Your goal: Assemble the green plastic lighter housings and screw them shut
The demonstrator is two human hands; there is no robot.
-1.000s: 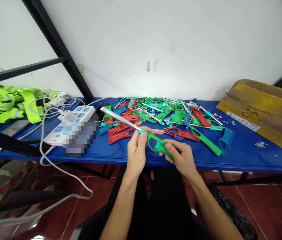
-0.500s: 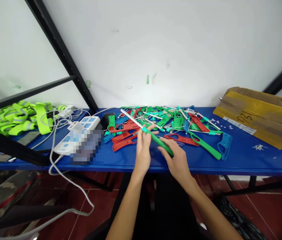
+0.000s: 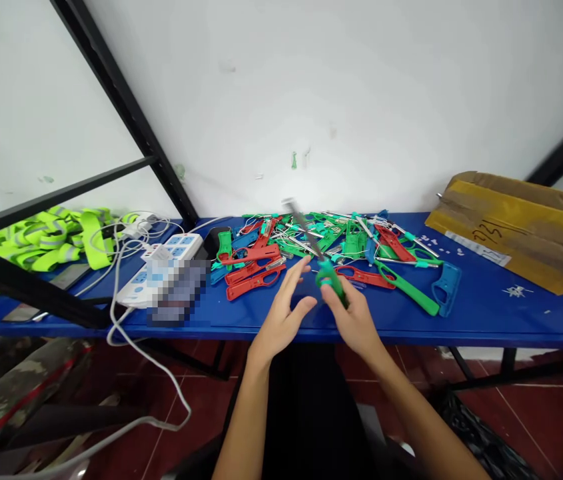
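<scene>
Bare blue tabletop (image 3: 486, 310) lies open along the front edge, both below the hands and to the right of the heap, up to the flattened brown cardboard box (image 3: 521, 230) at the far right. The tangled heap of red, green and blue plastic handles and metal rods (image 3: 331, 250) blocks the middle back against the white wall. To the left, the white power strip with trailing cables (image 3: 161, 263) and the slanted black metal frame bar (image 3: 126, 113) obstruct passage.
</scene>
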